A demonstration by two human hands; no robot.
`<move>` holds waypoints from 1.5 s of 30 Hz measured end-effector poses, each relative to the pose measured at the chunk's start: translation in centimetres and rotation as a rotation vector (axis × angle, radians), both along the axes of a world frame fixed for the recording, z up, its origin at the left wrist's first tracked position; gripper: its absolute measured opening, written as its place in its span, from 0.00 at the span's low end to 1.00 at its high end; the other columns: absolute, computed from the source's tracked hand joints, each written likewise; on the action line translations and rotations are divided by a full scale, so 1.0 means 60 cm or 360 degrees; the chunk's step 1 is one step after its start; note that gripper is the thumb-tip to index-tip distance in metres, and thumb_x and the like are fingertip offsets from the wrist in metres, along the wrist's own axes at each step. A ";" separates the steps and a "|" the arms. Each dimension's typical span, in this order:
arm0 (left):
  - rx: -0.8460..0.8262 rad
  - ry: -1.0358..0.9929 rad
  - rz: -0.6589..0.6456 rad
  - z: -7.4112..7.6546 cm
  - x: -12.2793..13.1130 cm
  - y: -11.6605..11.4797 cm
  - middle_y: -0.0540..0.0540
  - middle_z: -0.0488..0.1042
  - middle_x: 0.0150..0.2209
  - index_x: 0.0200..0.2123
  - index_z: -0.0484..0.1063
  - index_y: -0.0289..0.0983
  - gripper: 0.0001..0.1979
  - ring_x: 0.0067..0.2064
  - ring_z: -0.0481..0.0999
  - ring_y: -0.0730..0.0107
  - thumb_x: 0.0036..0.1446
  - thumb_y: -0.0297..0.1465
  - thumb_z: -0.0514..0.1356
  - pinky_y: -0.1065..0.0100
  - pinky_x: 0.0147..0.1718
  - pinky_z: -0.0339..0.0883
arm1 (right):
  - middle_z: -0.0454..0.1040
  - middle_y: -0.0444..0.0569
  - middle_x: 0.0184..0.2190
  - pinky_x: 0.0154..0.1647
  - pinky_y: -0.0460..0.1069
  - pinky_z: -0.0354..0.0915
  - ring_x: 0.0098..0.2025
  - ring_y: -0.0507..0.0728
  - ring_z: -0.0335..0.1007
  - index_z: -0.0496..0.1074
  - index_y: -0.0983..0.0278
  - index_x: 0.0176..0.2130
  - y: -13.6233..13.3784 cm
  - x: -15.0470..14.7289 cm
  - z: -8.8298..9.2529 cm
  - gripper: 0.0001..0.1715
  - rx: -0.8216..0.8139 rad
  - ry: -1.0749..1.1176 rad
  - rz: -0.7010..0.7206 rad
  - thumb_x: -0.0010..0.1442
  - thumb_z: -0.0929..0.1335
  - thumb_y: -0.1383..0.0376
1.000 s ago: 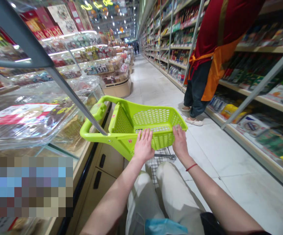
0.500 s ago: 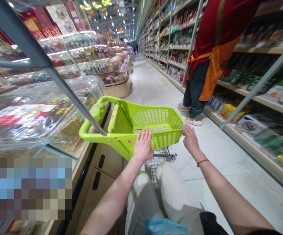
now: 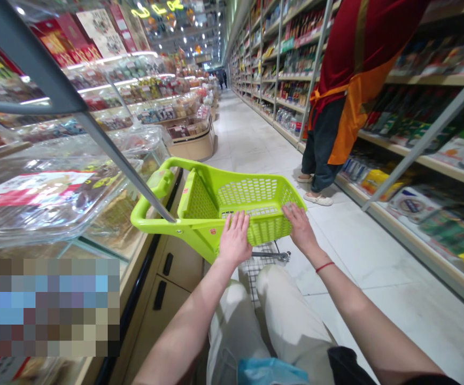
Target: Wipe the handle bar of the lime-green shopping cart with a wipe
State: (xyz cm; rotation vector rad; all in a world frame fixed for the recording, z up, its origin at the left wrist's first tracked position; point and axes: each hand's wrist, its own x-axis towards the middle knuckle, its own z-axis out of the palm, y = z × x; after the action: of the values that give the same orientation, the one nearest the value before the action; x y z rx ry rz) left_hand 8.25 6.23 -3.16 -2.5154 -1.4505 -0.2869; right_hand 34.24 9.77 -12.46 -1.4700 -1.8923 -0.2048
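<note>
A lime-green plastic shopping cart with a perforated basket stands crosswise in front of my knees. Over the near side rim lies my left hand, its fingers stretched out and touching the basket, the palm hidden. At the basket's right end, my right hand rests on the near corner with fingers extended and slightly apart; a thin red band circles that wrist. Inside the basket I see only the bare green mesh. Below it shows a lower wire rack with a metal bar.
On the left a counter holds clear-lidded food displays. A grey pole slants across them. To the right, a person in an orange apron stands at tall stocked shelves. A white tiled aisle stretches ahead.
My right hand has moved left from the basket's outer end onto its near corner. My left hand and the cart stay practically where they were.
</note>
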 end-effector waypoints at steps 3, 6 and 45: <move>-0.0006 0.0002 0.0003 0.003 0.000 0.000 0.36 0.54 0.70 0.67 0.54 0.28 0.41 0.71 0.51 0.53 0.49 0.32 0.57 0.52 0.71 0.37 | 0.61 0.57 0.67 0.69 0.69 0.52 0.71 0.62 0.51 0.63 0.62 0.64 0.011 0.044 -0.008 0.45 0.0009 0.0087 -0.0059 0.50 0.57 0.83; -0.0007 -0.0002 0.0005 0.003 0.001 -0.001 0.36 0.53 0.70 0.67 0.54 0.28 0.41 0.71 0.50 0.54 0.49 0.32 0.57 0.51 0.71 0.37 | 0.62 0.58 0.67 0.68 0.70 0.51 0.71 0.64 0.50 0.63 0.62 0.65 0.013 0.049 -0.015 0.45 0.0030 0.0206 -0.0176 0.51 0.58 0.82; -0.0032 0.0025 0.0003 0.002 0.001 -0.001 0.37 0.50 0.72 0.68 0.51 0.29 0.41 0.73 0.46 0.56 0.50 0.31 0.56 0.51 0.71 0.36 | 0.58 0.63 0.68 0.70 0.68 0.49 0.73 0.63 0.43 0.58 0.66 0.67 -0.021 -0.162 0.029 0.46 -0.0076 0.0170 0.0086 0.51 0.58 0.83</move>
State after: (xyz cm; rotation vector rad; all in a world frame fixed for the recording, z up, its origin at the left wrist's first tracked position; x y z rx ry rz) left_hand 8.30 6.14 -3.07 -2.5263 -1.4569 -0.2529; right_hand 24.52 8.49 -10.70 -1.4303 -1.8596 -0.0553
